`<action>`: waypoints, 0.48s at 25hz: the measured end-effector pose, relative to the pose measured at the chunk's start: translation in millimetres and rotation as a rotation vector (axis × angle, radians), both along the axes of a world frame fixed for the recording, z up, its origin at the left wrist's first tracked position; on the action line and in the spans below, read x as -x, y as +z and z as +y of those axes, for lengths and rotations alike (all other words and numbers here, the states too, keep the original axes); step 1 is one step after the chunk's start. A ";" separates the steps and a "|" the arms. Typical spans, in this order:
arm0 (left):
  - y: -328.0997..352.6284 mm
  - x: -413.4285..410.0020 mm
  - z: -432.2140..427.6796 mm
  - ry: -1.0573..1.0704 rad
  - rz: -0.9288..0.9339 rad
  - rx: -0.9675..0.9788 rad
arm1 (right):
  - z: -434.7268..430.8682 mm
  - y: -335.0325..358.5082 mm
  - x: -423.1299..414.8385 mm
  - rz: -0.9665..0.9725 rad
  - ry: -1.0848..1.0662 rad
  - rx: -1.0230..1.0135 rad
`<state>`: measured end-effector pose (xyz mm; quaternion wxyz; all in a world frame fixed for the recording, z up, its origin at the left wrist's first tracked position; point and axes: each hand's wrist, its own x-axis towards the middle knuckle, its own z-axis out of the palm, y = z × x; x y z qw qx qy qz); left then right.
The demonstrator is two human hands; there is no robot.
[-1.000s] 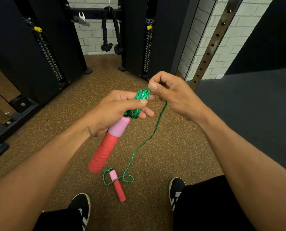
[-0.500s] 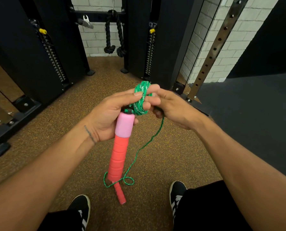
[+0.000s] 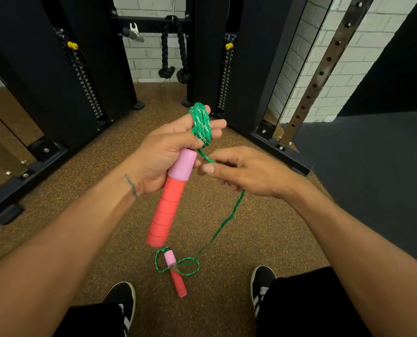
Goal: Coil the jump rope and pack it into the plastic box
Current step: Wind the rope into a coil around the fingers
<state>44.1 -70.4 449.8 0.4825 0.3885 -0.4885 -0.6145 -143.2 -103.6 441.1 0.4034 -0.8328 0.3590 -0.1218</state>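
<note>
My left hand [image 3: 163, 154] grips a red and pink jump rope handle [image 3: 169, 200] that hangs down from it. Several turns of green rope form a coil [image 3: 201, 124] wound around that hand's outstretched fingers. My right hand [image 3: 246, 173] pinches the green rope just below the coil. From there the loose rope [image 3: 223, 224] runs down to the floor, where it loops around the second handle [image 3: 174, 272] lying between my shoes. No plastic box is in view.
Black cable machine columns [image 3: 49, 76] with weight stacks stand left and ahead. A black rope attachment [image 3: 174, 57] hangs at the back. A perforated steel upright [image 3: 324, 69] leans at the right. Brown speckled floor [image 3: 105, 239] meets dark mat [image 3: 372, 178].
My right hand came down from the top of the coil to just below it, bringing the rope around my left fingers. The coil rose and the held handle swung to hang more vertically.
</note>
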 end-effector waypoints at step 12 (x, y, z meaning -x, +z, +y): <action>-10.7 16.4 7.7 -0.224 -0.205 -0.037 | -6.1 17.0 14.2 -0.494 -0.211 0.074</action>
